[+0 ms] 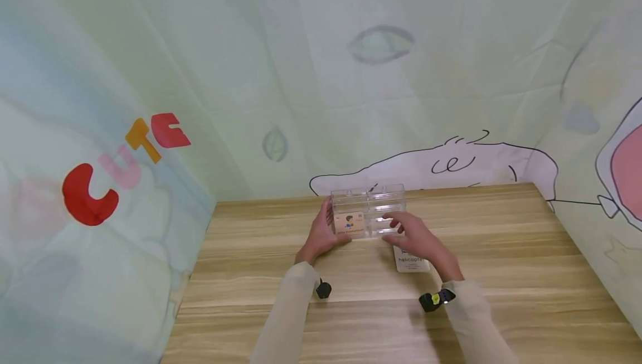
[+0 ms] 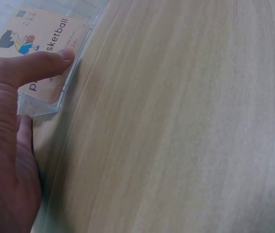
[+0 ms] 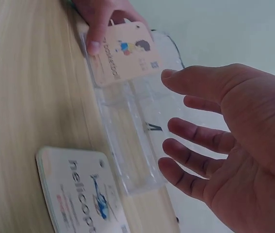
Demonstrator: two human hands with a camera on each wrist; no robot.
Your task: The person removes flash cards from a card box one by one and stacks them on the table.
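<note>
Apparently, we judge things partway: the left hand (image 1: 322,233) grips the tiered clear plastic holder (image 1: 368,214) from eight o'clock, its thumb over the basketball card (image 1: 349,221) already seated there; the right hand (image 1: 419,236), at four o'clock, is relaxed and holds nothing; the helicopter card (image 1: 412,265) is left outside, toward half past four. The holder, at twelve o'clock on the wooden table (image 1: 251,252), looks transparent, glossy and two columns wide.
</note>
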